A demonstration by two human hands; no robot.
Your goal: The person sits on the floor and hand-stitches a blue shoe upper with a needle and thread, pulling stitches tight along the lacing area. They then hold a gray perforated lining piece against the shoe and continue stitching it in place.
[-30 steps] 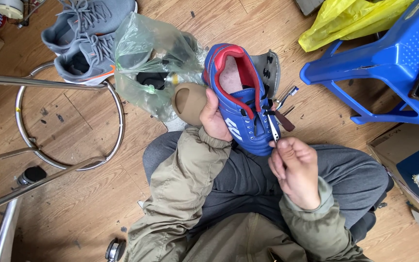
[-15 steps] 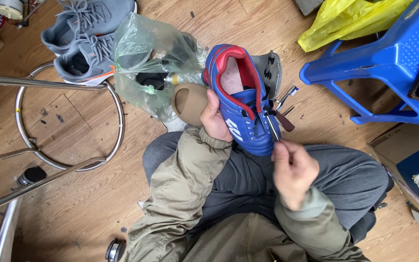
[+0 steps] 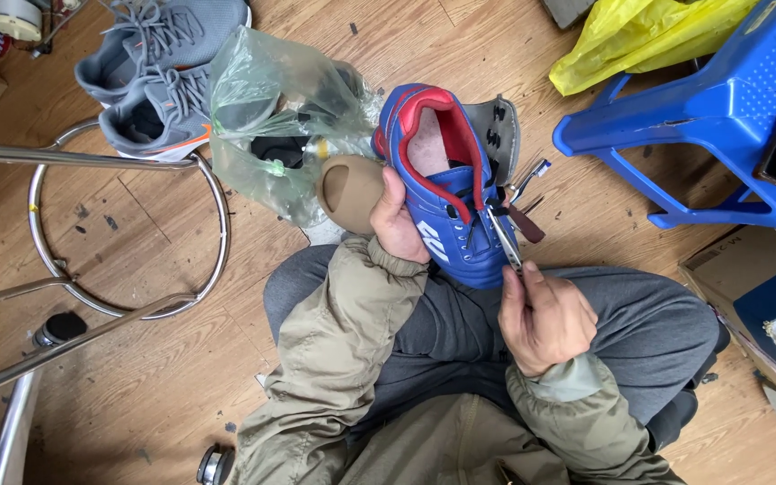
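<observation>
Your left hand (image 3: 397, 224) clamps the side of the blue shoe (image 3: 446, 193) at centre frame, its long axis running from your lap up the picture, while just below and right of it your right hand (image 3: 545, 319) pinches a thin metal tool (image 3: 503, 241) poking into the laces.

A scuffed wooden plank floor (image 3: 163, 359) carries everything. At the upper left of the frame a pair of grey sneakers (image 3: 150, 72) lies on it, with a crumpled clear plastic bag (image 3: 271, 99) just beside them to the right. A chrome stool frame (image 3: 127, 233) stands on the boards at the left. A yellow plastic bag (image 3: 639, 40) rests at the top right, next to a blue plastic stool (image 3: 711, 126). A cardboard box (image 3: 747, 296) sits at the right edge
</observation>
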